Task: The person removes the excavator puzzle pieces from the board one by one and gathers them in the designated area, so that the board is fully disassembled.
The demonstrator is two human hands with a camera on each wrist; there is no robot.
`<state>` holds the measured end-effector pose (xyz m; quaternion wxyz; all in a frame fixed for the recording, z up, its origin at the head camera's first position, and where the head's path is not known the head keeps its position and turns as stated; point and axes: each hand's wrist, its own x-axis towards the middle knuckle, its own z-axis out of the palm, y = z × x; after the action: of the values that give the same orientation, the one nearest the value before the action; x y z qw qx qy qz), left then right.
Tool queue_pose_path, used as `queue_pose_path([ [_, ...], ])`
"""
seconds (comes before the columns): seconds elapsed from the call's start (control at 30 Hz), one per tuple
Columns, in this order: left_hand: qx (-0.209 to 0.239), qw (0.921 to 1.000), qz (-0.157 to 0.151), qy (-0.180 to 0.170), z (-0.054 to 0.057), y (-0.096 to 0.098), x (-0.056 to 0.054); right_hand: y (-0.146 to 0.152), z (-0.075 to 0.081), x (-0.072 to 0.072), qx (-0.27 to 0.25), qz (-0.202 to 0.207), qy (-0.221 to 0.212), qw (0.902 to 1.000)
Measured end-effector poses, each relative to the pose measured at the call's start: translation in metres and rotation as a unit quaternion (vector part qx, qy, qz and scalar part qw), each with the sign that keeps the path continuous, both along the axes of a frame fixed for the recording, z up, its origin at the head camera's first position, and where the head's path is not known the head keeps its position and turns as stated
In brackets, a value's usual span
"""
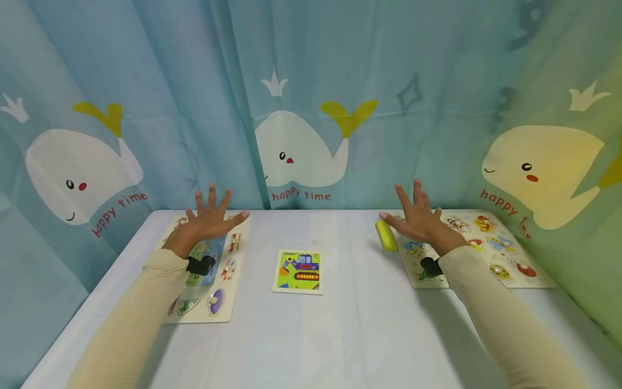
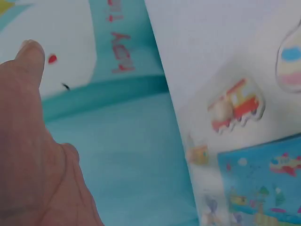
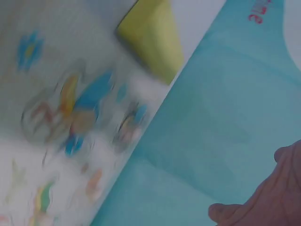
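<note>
My left hand (image 1: 206, 220) is held up with fingers spread above a vehicle peg puzzle board (image 1: 233, 281) on the left of the table. Nothing is in that hand. On the right, my right hand (image 1: 420, 219) is raised in the same way, its fingers spread over an insect peg puzzle board (image 1: 473, 259), and it holds nothing. A yellow-green block (image 1: 386, 235) lies at that board's left edge, near the right thumb. Between the boards sits a small square picture puzzle of an excavator (image 1: 298, 272). The forearms hide parts of both boards.
A white table (image 1: 311, 340) carries all these things. Behind it and at both sides hangs a blue curtain (image 1: 311, 43) printed with whales, meeting the table's back edge. A black wrist camera strap (image 1: 201, 265) shows at the left wrist.
</note>
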<state>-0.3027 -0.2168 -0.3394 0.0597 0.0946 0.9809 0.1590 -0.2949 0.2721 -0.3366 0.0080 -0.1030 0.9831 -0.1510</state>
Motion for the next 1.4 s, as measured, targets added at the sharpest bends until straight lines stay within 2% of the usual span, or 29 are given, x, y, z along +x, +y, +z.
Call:
queue_pose_path([
  [0.1,0.005,0.9996,-0.024,0.017,-0.001,0.005,0.01,-0.01,-0.003,0.0,-0.035,0.02,0.021,0.999],
  [0.2,0.014,0.998,-0.055,0.029,-0.006,0.014,0.025,-0.019,-0.008,-0.002,-0.055,0.042,0.035,0.997],
  [0.33,0.023,0.994,-0.107,0.002,-0.016,0.029,0.044,-0.032,-0.012,-0.005,-0.079,0.065,0.022,0.9945],
  [0.4,0.013,0.9907,-0.134,-0.015,-0.02,0.037,0.052,-0.04,-0.014,-0.005,-0.093,0.076,0.018,0.9926],
  [0.53,-0.012,0.9809,-0.191,-0.035,-0.027,0.052,0.065,-0.058,-0.021,-0.004,-0.117,0.091,0.026,0.9887],
  [0.63,-0.009,0.973,-0.223,-0.06,-0.03,0.065,0.074,-0.071,-0.028,-0.002,-0.129,0.097,0.025,0.9866],
  [0.77,0.001,0.9672,-0.234,-0.099,-0.036,0.078,0.083,-0.087,-0.037,0.002,-0.142,0.099,0.012,0.9848],
  [0.9,-0.03,0.9669,-0.229,-0.109,-0.043,0.084,0.087,-0.105,-0.047,0.006,-0.168,0.114,-0.007,0.9792],
  [1.0,-0.047,0.9652,-0.233,-0.108,-0.046,0.088,0.087,-0.115,-0.051,0.009,-0.179,0.137,-0.02,0.9741],
  [1.2,-0.035,0.9629,-0.247,-0.103,-0.048,0.097,0.09,-0.128,-0.047,0.016,-0.186,0.158,-0.029,0.9693],
  [1.4,-0.03,0.9624,-0.251,-0.099,-0.049,0.101,0.094,-0.148,-0.047,0.019,-0.188,0.203,-0.048,0.9599],
])
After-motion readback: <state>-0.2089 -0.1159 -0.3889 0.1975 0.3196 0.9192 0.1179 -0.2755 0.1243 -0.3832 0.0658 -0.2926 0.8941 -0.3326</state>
